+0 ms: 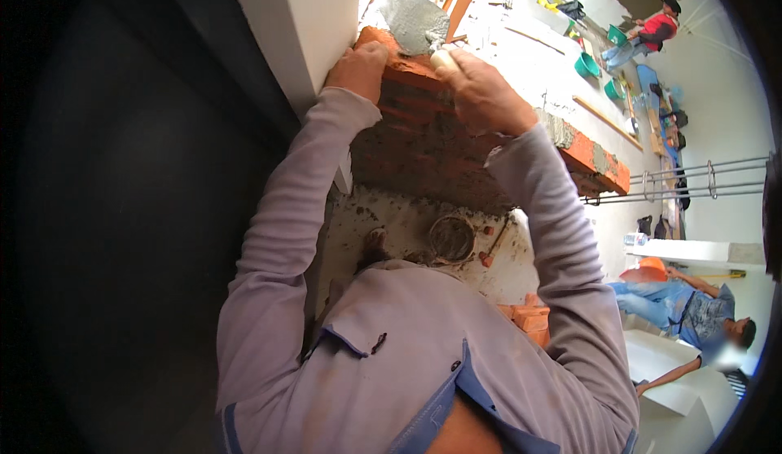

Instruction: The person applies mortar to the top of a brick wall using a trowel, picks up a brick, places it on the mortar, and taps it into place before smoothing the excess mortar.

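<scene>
At the top of a brick wall [432, 149], my left hand [358, 71] is closed over an orange-red brick [417, 66] beside the white column. My right hand [493, 92] grips a trowel [407, 18] by its pale handle. Its broad grey blade, smeared with mortar, lies just over the brick's far side; whether the two touch is hard to tell. Grey mortar [559, 131] covers part of the wall top to the right of my right hand.
A white column [281, 14] rises close on my left. Below the wall are a round bucket [452, 238], a hammer [494, 246] and loose bricks [525, 320]. Steel bars [709, 179] jut from the right. Two people [652, 32] [692, 311] are on the right.
</scene>
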{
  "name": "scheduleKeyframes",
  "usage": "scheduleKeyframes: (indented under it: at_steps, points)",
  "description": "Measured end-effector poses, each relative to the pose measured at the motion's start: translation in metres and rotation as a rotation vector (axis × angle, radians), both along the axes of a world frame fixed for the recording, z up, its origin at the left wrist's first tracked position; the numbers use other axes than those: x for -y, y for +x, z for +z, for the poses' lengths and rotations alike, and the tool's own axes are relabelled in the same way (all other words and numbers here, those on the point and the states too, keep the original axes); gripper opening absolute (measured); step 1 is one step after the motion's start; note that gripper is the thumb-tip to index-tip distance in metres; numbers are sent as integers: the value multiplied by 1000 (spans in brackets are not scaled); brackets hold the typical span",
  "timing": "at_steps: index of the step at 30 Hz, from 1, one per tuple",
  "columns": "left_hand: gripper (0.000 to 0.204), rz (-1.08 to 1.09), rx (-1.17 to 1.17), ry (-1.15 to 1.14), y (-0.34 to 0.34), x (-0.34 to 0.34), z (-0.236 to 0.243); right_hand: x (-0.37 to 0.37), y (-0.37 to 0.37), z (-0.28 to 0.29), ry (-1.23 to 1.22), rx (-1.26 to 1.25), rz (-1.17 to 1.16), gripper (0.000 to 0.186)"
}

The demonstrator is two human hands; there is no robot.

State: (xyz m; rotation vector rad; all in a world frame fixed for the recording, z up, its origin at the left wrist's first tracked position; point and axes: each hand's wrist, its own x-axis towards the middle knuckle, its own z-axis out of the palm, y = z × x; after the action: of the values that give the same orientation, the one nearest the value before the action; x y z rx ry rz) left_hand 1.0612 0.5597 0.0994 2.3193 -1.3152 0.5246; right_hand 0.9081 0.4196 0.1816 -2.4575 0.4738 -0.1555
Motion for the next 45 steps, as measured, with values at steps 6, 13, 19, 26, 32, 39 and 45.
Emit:
scheduleKeyframes:
  at_steps: [6, 13, 19, 26, 32, 39, 45]
  points:
    - [50, -458, -1216, -858, -32, -40, 94, 7, -116, 5, 742, 317, -70, 39]
    - [95, -452, -856, -347, -7, -19, 82, 5, -140, -91, 355, -319, 222, 39]
    - [104, -121, -650, 217, 21, -1, 60, 23, -55, -148, 275, -174, 358, 30]
    - [104, 15, -615, 411, 9, -3, 68, 47, -42, -136, 282, -126, 354, 27]
    - [103, -21, -659, 336, 7, 4, 74, 62, -53, -144, 288, 27, 367, 26]
    - [92, 36, -541, 289, 9, 4, 66, 77, -82, -131, 399, -40, 314, 26]
    - [59, -22, -494, 242, -1, 7, 63, 91, -137, -74, 182, 99, 373, 27]
